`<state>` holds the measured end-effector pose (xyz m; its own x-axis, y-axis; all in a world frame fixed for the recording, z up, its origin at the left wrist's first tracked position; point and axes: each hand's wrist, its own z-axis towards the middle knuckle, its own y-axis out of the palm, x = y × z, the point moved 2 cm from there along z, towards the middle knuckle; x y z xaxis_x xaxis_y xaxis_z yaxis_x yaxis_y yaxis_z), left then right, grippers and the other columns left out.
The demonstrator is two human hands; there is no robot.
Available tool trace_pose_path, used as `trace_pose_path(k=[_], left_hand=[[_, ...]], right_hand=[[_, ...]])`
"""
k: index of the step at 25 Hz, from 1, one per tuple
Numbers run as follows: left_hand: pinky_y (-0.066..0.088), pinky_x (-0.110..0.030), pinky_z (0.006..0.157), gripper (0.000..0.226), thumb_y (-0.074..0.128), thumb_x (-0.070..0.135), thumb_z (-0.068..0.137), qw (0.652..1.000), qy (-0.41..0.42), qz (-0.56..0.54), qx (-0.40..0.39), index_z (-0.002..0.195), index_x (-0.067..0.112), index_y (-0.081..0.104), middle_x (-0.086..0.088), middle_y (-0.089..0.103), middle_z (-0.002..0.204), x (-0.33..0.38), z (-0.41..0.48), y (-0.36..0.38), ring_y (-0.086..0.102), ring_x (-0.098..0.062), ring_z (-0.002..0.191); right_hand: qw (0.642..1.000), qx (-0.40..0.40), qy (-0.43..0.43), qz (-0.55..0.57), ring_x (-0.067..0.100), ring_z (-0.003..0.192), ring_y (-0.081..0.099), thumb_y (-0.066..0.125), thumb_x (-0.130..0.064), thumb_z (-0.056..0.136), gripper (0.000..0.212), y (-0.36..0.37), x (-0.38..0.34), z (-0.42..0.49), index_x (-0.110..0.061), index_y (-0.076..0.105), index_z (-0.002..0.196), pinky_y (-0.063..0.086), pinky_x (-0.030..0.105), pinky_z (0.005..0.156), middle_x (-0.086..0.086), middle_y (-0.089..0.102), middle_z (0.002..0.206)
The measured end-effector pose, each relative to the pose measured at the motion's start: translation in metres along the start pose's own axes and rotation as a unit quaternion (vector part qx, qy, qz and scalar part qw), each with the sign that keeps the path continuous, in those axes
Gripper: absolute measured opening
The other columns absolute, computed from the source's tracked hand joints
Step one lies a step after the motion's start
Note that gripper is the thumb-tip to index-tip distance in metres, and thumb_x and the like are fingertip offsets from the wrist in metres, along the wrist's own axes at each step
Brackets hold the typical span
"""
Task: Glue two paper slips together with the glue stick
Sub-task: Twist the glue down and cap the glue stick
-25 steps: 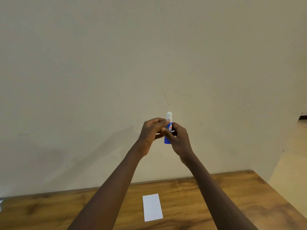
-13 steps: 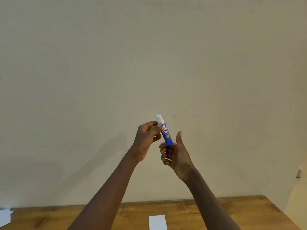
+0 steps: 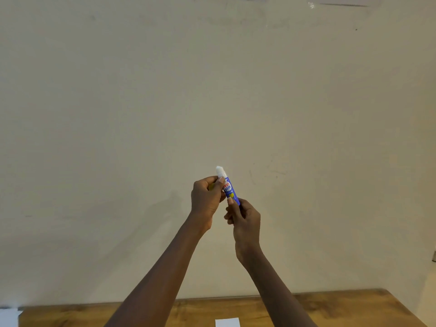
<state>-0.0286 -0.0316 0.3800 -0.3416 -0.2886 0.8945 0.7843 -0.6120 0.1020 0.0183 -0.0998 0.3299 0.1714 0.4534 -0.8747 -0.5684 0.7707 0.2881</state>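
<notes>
Glue stick up in the air, blue barrel with a white tip at the top, tilted so the tip leans left, held out in front of the pale wall. Left hand is curled around something yellow, its thumb pressed against the upper part of the barrel just under the white tip. Right hand pinches the bottom end of the stick between thumb and fingers, the other fingers folded in. Both hands closed, both touching the stick, both arms raised well above the table. Down at the near edge, a white paper slip lies flat on the wooden table between the two forearms, only its far part showing. Far off at the left corner, another bit of white paper, cut by the edge of view, beside the table's end.
</notes>
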Motion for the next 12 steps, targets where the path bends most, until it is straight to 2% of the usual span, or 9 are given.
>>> trace_pose_path(k=[1,2,4,6,8,12], left_hand=[[0.054,-0.034,0.080,0.024,0.050,0.016,0.090,1.000,-0.001,-0.008,-0.005,0.105,0.000,0.059,-0.012,0.060,0.096,0.001,0.000,0.000,0.059,-0.024,0.090],[0.055,-0.029,0.076,0.022,0.048,0.015,0.090,0.999,-0.004,-0.027,-0.021,0.103,0.002,0.059,-0.012,0.060,0.095,0.001,0.000,0.001,0.059,-0.022,0.088],[0.054,-0.017,0.069,0.020,0.046,0.015,0.091,0.996,-0.002,-0.057,-0.067,0.102,0.004,0.059,-0.012,0.060,0.094,0.004,0.000,0.002,0.059,-0.017,0.082],[0.053,-0.013,0.065,0.023,0.046,0.014,0.092,0.994,0.004,-0.060,-0.087,0.106,0.001,0.058,-0.010,0.061,0.092,0.004,0.000,0.003,0.060,-0.014,0.078],[0.053,-0.012,0.064,0.024,0.045,0.013,0.092,0.994,0.009,-0.062,-0.086,0.108,0.000,0.058,-0.007,0.061,0.090,0.005,-0.002,0.004,0.060,-0.012,0.078],[0.054,-0.016,0.063,0.026,0.045,0.014,0.092,0.996,-0.008,-0.073,-0.046,0.110,0.000,0.057,-0.007,0.061,0.090,0.005,-0.003,0.006,0.060,-0.015,0.081]], right_hand=[[1.000,0.001,0.006,0.003,0.009,0.046,0.051,0.048,-0.026,0.090,0.030,-0.003,0.000,0.001,-0.001,0.062,0.098,0.043,0.015,0.044,0.002,0.058,0.060],[0.997,-0.007,0.058,0.046,0.010,0.042,0.051,0.045,-0.037,0.090,0.040,-0.006,-0.002,0.001,-0.002,0.064,0.092,0.043,0.017,0.042,0.003,0.059,0.056],[0.960,-0.044,0.222,0.166,0.008,0.033,0.044,0.039,-0.055,0.086,0.059,-0.009,-0.004,0.000,-0.003,0.063,0.072,0.038,0.016,0.035,0.001,0.055,0.043],[0.920,-0.059,0.286,0.262,0.006,0.026,0.036,0.044,-0.049,0.086,0.050,-0.012,-0.010,0.000,-0.005,0.055,0.063,0.032,0.013,0.028,-0.002,0.047,0.036],[0.915,-0.052,0.261,0.305,0.006,0.026,0.038,0.049,-0.037,0.087,0.038,-0.012,-0.011,0.002,-0.005,0.054,0.067,0.035,0.012,0.028,-0.003,0.049,0.036],[0.962,-0.020,0.105,0.251,0.011,0.048,0.064,0.058,-0.017,0.081,0.014,-0.018,-0.009,0.004,-0.005,0.064,0.084,0.053,0.015,0.048,0.002,0.069,0.055]])
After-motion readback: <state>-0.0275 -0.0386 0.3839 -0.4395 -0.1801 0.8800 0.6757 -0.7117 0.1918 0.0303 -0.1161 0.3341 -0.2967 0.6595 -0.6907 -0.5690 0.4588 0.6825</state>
